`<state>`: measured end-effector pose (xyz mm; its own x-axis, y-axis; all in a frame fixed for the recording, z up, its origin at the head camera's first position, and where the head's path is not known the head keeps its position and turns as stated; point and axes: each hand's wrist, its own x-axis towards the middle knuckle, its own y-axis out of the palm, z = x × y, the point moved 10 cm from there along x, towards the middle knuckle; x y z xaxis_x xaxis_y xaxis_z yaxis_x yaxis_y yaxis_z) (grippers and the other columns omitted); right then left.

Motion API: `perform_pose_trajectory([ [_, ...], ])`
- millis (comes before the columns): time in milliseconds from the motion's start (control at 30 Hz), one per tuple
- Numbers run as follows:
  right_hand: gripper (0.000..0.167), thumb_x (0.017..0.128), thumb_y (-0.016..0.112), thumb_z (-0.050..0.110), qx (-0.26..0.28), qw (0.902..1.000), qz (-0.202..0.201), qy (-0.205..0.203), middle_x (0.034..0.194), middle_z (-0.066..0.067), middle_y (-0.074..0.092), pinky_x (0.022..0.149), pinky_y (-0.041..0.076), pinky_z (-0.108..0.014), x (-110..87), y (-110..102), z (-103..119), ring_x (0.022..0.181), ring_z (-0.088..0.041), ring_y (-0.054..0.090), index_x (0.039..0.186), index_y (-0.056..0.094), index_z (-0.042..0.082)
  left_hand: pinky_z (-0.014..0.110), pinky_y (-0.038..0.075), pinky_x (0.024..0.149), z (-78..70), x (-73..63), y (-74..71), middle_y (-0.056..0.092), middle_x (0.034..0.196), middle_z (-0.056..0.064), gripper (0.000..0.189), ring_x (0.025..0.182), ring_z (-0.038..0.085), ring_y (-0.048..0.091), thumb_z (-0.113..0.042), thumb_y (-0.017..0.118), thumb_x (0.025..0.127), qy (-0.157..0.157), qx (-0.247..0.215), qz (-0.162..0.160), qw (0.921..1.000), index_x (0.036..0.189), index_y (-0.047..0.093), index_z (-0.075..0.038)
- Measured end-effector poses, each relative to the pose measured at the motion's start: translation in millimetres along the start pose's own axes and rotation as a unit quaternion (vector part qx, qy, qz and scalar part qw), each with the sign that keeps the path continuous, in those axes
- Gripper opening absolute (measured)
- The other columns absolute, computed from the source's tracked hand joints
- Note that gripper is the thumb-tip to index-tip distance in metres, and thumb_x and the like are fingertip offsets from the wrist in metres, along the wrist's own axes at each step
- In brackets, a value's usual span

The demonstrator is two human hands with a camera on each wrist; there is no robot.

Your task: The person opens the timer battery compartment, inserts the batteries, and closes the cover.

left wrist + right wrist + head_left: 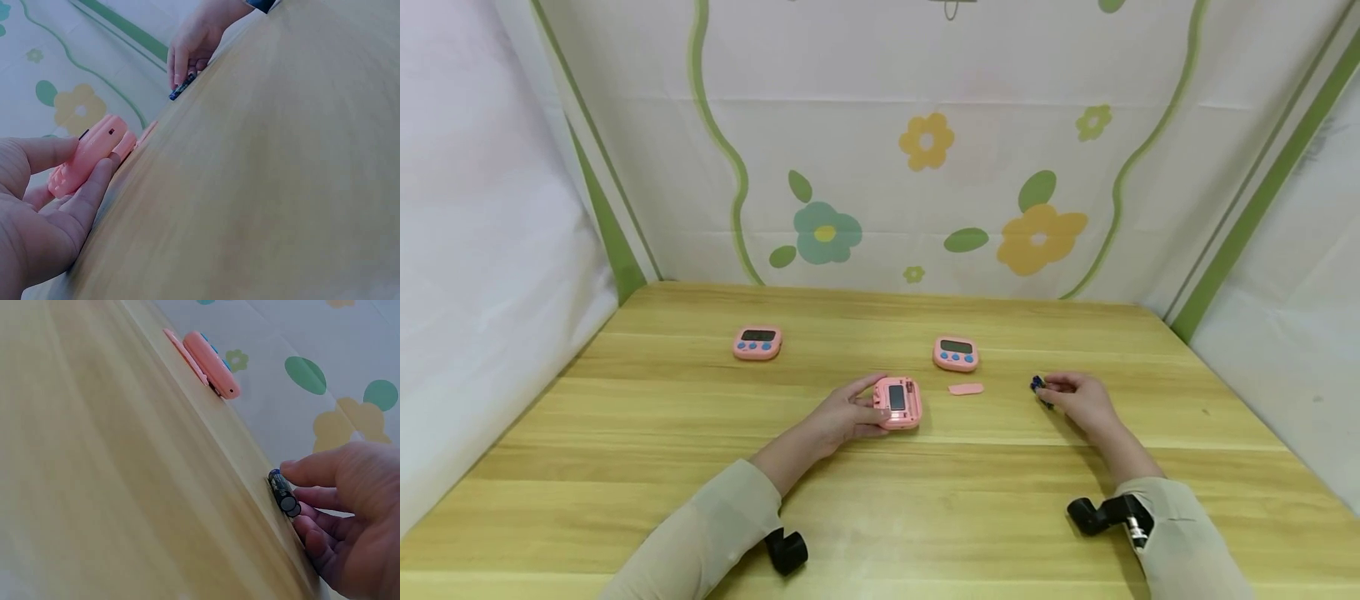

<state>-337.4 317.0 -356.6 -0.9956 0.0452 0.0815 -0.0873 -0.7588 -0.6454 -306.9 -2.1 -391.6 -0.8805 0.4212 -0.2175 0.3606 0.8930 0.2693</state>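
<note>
My left hand (842, 417) holds a pink digital timer (898, 404) above the table, thumb on one side and fingers on the other. Its back faces up, showing a narrow uncovered battery slot. To the right, my right hand (1082, 404) has its fingertips around dark blue-and-black batteries (284, 494), low at the tabletop. At least two battery ends show side by side in the right wrist view. Between the hands lies a flat pink battery cover (966, 389).
Two more pink timers with blue buttons lie face up farther back, one timer (757, 343) at the left and another timer (956, 353) behind the cover. The wooden table (925, 517) ends at a flower-patterned cloth wall (865, 150).
</note>
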Motion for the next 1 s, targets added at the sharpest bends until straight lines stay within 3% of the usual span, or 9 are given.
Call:
perform_pose_trajectory([
  [433,0.03,0.081,0.059,0.011,-0.03,0.9995,0.008,-0.008,0.081,-0.01,0.054,0.056,0.04,-0.023,-0.2,2.3,3.9,0.072,-0.017,0.045,0.101,0.056,-0.011,0.035,0.049,0.074,-0.6,-0.1,0.1,0.053,0.105,0.021,0.066,0.082,0.026,0.059,0.008,0.057,0.077,-0.001,-0.003,0.003,1.0,0.134,0.031,-0.01],
  [667,0.026,0.081,0.059,0.013,-0.046,0.9989,0.004,-0.012,0.085,-0.014,0.06,0.063,0.04,-0.027,0.4,1.8,3.6,0.075,-0.019,0.05,0.095,0.059,-0.009,0.035,0.049,0.072,-0.5,-0.1,1.0,0.053,0.105,0.021,0.067,0.082,0.026,0.059,0.009,0.057,0.076,-0.001,-0.004,0.004,1.0,0.134,0.031,-0.01],
  [1000,0.028,0.084,0.055,0.011,-0.034,0.9994,-0.007,-0.001,0.095,-0.02,0.058,0.062,0.04,-0.023,0.1,0.8,0.5,0.081,-0.022,0.05,0.103,0.058,-0.008,0.035,0.049,0.072,-1.0,-1.2,1.6,0.053,0.106,0.021,0.066,0.082,0.026,0.059,0.008,0.057,0.077,0.002,-0.001,0.008,1.0,0.135,0.03,-0.011],
])
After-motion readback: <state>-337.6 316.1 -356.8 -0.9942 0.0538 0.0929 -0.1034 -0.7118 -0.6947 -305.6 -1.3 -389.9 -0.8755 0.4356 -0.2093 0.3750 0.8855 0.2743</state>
